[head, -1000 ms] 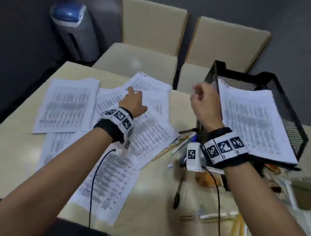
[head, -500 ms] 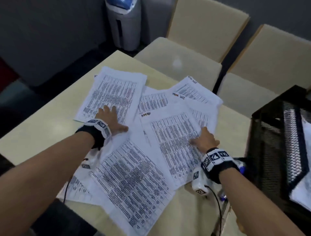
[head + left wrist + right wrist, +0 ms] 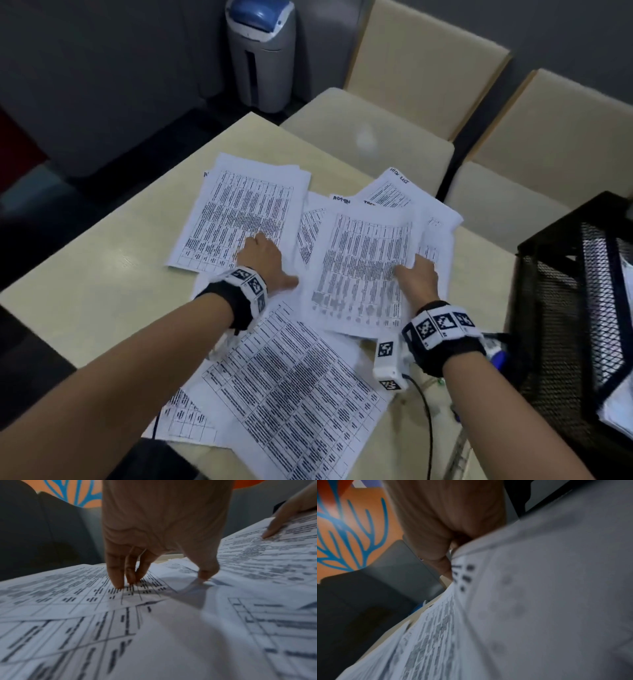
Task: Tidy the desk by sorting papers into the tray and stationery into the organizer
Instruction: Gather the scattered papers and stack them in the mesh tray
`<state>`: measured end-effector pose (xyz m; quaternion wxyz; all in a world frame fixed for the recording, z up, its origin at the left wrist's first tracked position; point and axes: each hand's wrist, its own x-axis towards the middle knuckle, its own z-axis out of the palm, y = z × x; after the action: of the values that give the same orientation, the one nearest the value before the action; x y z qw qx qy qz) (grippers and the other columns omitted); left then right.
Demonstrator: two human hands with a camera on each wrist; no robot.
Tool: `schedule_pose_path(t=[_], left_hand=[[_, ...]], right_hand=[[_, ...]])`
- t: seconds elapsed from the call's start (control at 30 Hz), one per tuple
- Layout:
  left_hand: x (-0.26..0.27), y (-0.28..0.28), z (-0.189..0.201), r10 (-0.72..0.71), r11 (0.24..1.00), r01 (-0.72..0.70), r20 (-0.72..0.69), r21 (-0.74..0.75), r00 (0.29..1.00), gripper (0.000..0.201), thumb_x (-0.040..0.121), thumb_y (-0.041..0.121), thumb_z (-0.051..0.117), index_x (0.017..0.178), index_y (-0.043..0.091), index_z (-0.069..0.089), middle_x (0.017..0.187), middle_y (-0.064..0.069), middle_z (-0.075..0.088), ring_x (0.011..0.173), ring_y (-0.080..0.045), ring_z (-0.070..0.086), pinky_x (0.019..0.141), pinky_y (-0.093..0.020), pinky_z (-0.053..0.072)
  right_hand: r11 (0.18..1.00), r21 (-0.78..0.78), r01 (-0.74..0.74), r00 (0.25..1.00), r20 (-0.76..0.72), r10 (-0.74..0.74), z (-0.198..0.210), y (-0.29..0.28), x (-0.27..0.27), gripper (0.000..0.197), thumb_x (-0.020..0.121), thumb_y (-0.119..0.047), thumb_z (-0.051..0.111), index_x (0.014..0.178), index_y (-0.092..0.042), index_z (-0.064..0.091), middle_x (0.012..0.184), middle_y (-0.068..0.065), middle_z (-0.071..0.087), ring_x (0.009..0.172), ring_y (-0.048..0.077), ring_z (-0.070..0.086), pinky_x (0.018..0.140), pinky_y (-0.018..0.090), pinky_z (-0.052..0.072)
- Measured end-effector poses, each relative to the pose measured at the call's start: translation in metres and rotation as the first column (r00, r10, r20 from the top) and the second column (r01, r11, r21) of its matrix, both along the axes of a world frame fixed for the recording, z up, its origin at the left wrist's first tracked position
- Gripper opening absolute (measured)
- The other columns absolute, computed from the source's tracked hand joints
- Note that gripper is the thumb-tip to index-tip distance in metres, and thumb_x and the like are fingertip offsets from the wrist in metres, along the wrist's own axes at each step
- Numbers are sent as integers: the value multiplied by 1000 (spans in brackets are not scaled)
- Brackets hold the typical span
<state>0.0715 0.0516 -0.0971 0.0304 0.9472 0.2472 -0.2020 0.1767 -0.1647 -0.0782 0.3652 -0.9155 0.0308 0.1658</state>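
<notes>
On the surface point(image 3: 102, 274) in the head view, papers point(image 3: 291, 394) lay overlapped; the tray point(image 3: 565, 274) stood right. In the left-wrist view, the left hand point(image 3: 163, 534) pressed straight fingertips point(image 3: 118, 582) on a sheet. In the right-wrist view, the right hand point(image 3: 440, 527) pinched a lifted sheet point(image 3: 539, 601).

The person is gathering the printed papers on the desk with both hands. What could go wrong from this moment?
1. The right hand lifts only one edge of the top sheet; such a small grip may crease or tear it.
2. The left hand only presses its fingertips on the left sheet, so the overlapping papers may slide apart.
3. The nearest sheet hangs over the desk edge and might fall.
</notes>
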Motion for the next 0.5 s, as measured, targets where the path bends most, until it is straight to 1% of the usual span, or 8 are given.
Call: schedule_pose_path(t=[0.1,0.17,0.27,0.33,0.37,0.4,0.43,0.5], left_hand=[[0,2,4,41,998,-41,11,-45,999,47,89,21,55,127,-1,39,126,-16,48,112,-29,54,90,-36,50],[2,3,10,77,986,-68,54,-150,996,41,90,8,51,128,0,38,124,-17,53,111,-31,56,89,-37,48],[7,-19,28,47,915,28,174,-403,984,41,91,8,45,132,3,43,121,-18,57,107,-31,58,87,-35,47],[7,-43,40,5,783,82,139,-616,990,32,97,19,42,120,1,53,95,-12,62,75,-19,60,69,-26,49],[6,-52,47,-22,710,72,81,-701,997,38,99,34,36,112,3,53,89,-11,61,67,-16,55,65,-24,47],[5,-57,54,-24,646,24,11,-763,1000,52,98,49,26,117,8,52,96,-14,62,71,-17,55,70,-25,48],[5,-55,58,5,589,-32,-36,-807,999,67,94,58,14,130,12,47,111,-18,61,83,-20,56,77,-29,48],[4,-35,59,146,547,-73,10,-834,989,81,87,63,2,142,14,36,134,-17,51,108,-27,54,91,-35,45]], right_hand=[[1000,12,7,998,65,-8,1,7,-1,28,87,-4,45,108,9,57,108,27,63,98,38,60,79,37,49],[1000,4,-3,997,75,3,-1,5,2,26,86,-5,45,105,7,58,103,24,64,87,33,60,71,32,46],[997,-3,-83,996,-40,82,-11,0,2,17,87,-3,48,100,0,58,84,15,55,71,22,50,54,23,34],[988,26,-154,978,-134,157,-20,-1,-3,15,88,-3,50,101,-4,56,87,14,54,77,24,53,55,24,38],[985,42,-168,973,-153,172,-23,-3,-4,16,89,-6,52,104,-3,57,89,14,56,81,26,56,61,27,43],[985,45,-164,974,-151,169,-26,-5,-3,17,89,-9,55,105,-2,56,91,14,57,84,26,57,67,30,45],[988,34,-148,980,-131,151,-27,-8,0,20,89,-13,57,105,-1,55,92,13,56,84,25,56,71,30,45],[997,-38,-65,993,-96,61,-28,-19,14,34,87,-21,62,113,-1,52,101,10,54,92,23,52,78,28,41]])
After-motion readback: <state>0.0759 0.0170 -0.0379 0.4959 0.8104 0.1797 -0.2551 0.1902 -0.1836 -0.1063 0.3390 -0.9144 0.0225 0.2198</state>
